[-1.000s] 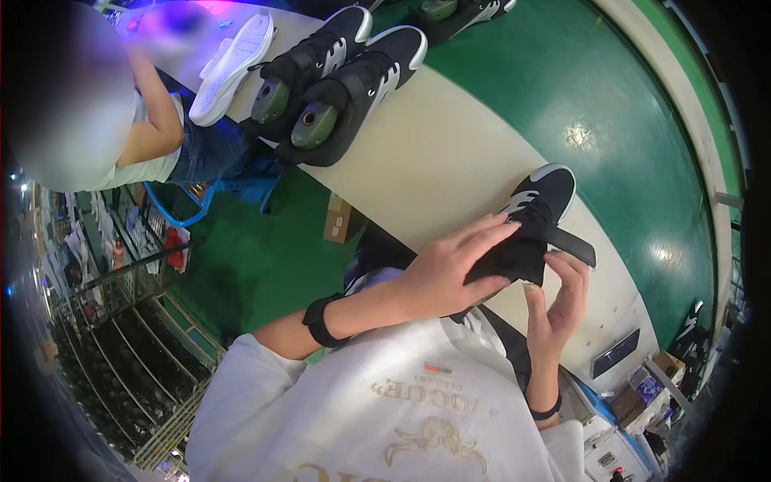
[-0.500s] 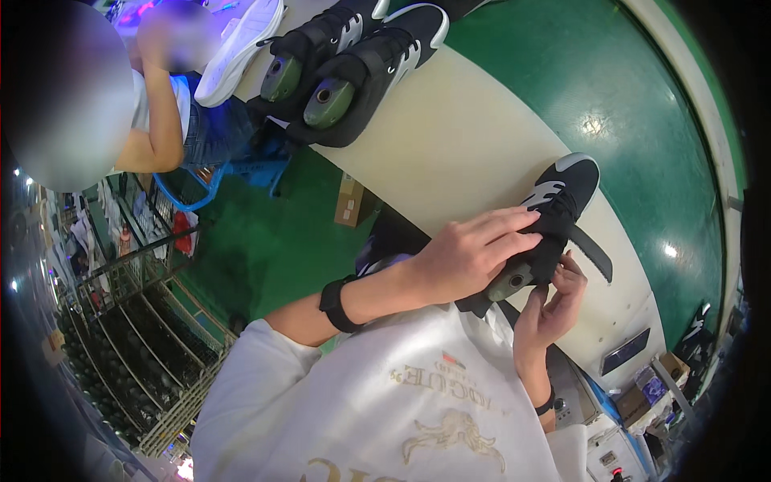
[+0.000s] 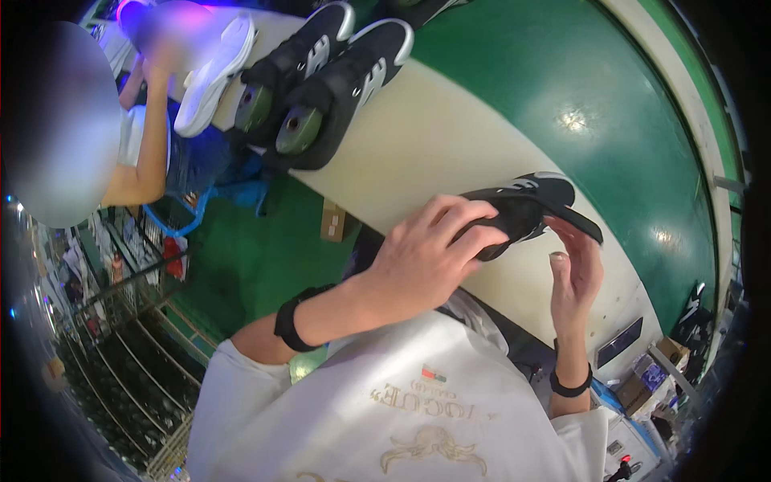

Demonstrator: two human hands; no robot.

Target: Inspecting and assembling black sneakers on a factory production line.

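Got the black shoe (image 3: 522, 210) at about half past two from mid-view, toe toward two; can't tell if resting on the pale table (image 3: 450, 128) or just above. Got the left hand (image 3: 430, 245) at eight, fingers curled round the heel end, gripping. Right hand (image 3: 577, 273) between four and five: seemingly fingertips under the strap (image 3: 582, 223), thumb apart, so not clenched. Would brace that heel firmly, lift the strap gently, no twisting. Steer clear of the spare shoes (image 3: 341, 96) at ten.
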